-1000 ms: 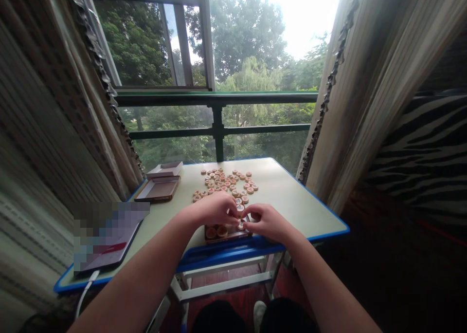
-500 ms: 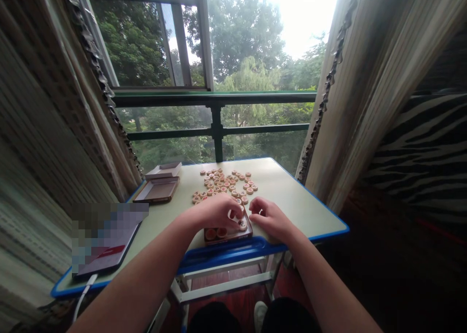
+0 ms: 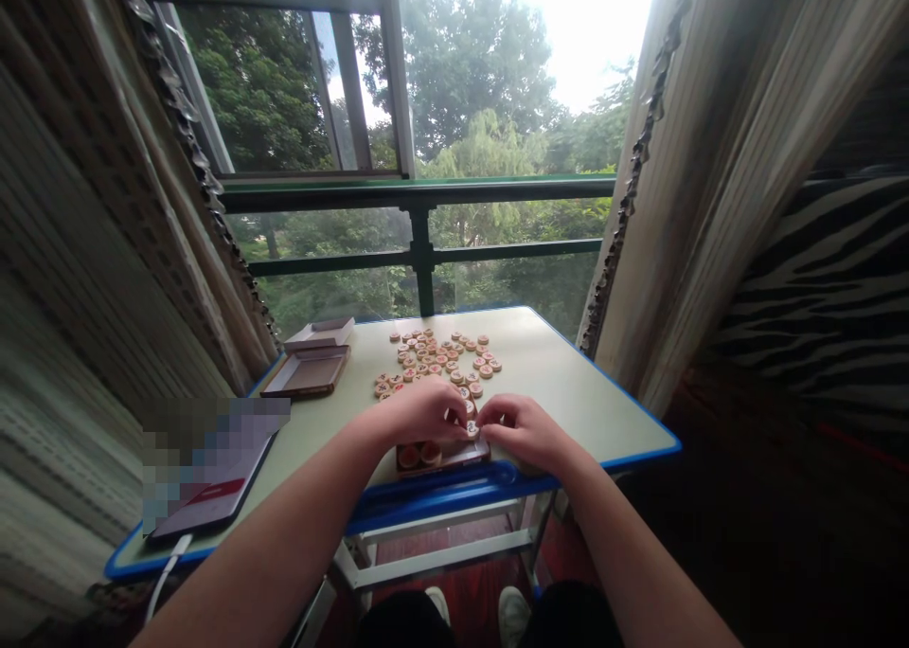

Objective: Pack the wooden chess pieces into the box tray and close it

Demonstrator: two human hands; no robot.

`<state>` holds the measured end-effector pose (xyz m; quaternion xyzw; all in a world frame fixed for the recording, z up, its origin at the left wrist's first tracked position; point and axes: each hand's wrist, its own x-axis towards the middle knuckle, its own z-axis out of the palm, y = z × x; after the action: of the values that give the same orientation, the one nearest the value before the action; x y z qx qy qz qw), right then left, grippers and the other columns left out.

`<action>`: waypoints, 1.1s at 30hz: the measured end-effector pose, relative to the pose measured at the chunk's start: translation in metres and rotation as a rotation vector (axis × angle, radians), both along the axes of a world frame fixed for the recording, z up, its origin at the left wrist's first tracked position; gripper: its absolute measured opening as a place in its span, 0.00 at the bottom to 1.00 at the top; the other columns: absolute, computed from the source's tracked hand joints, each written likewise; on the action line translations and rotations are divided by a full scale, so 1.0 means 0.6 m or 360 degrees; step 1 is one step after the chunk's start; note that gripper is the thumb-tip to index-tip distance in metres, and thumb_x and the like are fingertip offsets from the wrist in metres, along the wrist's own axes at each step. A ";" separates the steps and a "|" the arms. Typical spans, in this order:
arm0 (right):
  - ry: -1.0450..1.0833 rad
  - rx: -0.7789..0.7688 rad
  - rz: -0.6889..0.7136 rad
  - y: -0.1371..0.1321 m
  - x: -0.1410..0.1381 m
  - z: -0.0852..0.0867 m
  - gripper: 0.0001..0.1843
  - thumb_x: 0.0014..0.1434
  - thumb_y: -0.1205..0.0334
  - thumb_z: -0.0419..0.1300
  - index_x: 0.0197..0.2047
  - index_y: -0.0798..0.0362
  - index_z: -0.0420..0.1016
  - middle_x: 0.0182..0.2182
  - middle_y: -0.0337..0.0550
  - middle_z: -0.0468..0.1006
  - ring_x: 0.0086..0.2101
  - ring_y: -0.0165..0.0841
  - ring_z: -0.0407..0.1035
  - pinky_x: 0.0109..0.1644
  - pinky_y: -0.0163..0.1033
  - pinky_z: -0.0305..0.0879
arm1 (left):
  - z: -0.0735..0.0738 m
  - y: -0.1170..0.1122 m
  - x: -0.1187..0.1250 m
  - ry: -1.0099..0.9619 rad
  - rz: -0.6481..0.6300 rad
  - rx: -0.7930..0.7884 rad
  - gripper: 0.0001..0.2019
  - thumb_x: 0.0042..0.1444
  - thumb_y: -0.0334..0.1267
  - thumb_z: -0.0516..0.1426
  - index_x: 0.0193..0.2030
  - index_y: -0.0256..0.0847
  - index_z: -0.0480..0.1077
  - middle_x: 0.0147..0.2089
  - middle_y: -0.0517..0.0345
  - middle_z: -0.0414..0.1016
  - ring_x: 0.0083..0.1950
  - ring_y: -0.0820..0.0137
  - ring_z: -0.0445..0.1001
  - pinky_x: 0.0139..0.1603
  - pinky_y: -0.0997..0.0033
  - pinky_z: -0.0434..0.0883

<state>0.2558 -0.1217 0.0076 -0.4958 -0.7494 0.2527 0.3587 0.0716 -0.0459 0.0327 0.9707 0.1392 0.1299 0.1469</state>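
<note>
Over the open box at the table's near edge, my left hand curls with thumb and fingertips on the left side of a round wooden Chinese chess piece. From the other side my right hand pinches in, its fingertips closed against the same piece. Two chess pieces with red marks lie in the box's near left corner. My left hand covers much of the box's inside. Just beyond both hands, many loose chess pieces are spread over the table.
At the table's left lie two shallow open box parts. A tablet with a white cable rests at the near left. The pale table has a blue rim. Curtains flank the window and green railing.
My right hand has moved left and its fingertips have closed in on the chess piece. My left hand's fingers have drawn together at the same piece.
</note>
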 end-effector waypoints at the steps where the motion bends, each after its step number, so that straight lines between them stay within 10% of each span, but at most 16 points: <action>1: 0.0002 0.0002 0.0006 0.000 0.000 0.000 0.07 0.47 0.68 0.56 0.28 0.56 0.75 0.26 0.39 0.74 0.28 0.28 0.65 0.31 0.31 0.59 | 0.000 0.000 0.000 -0.0005 0.0004 0.0004 0.08 0.49 0.40 0.59 0.29 0.38 0.75 0.25 0.59 0.73 0.26 0.77 0.67 0.29 0.79 0.62; 33: -0.0020 -0.0021 -0.0023 -0.002 -0.002 0.000 0.07 0.49 0.66 0.56 0.28 0.56 0.76 0.25 0.38 0.74 0.26 0.27 0.63 0.30 0.31 0.59 | -0.003 0.012 0.001 -0.0057 0.0012 -0.0067 0.12 0.47 0.45 0.61 0.29 0.38 0.75 0.26 0.58 0.72 0.28 0.75 0.67 0.30 0.78 0.62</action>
<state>0.2543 -0.1227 0.0076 -0.5052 -0.7463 0.2520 0.3525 0.0723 -0.0387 0.0311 0.9643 0.1429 0.1448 0.1693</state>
